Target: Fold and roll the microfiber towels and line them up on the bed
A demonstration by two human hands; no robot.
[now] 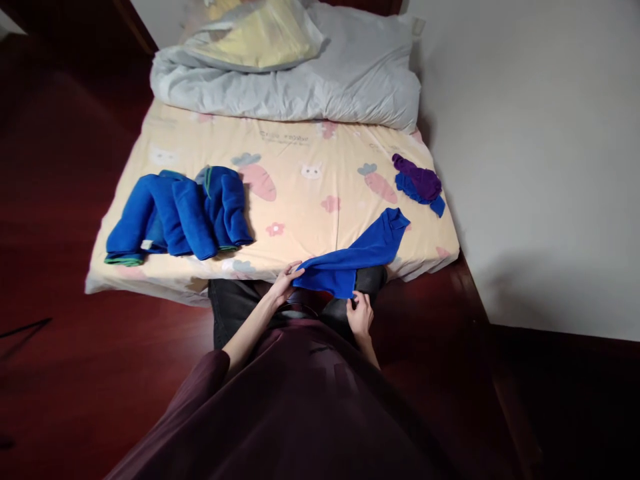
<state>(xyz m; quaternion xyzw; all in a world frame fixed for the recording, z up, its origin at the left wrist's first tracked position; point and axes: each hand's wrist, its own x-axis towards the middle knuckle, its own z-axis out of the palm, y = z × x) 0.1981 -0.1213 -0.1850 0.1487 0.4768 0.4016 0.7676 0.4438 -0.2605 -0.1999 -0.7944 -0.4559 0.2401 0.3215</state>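
A blue towel (370,243) stretches from my lap onto the front edge of the bed, its far end lying on the sheet. My left hand (284,285) grips its left end between thumb and fingers. At the lower corner, over my right knee, my right hand (360,315) pinches the hem with its fingertips. Several blue towels (185,217) with green edging lie folded or rolled side by side at the bed's left. Over at the right edge, a purple cloth (423,179) is crumpled on top of a blue cloth (415,192).
The bed (300,207) has a cream sheet with carrot and flower prints. A pale grey quilt (360,87) is bunched across its far end, with a yellow item in clear plastic (265,40) on it. A white wall (540,147) stands close on the right. Dark red floor (65,200) surrounds the bed.
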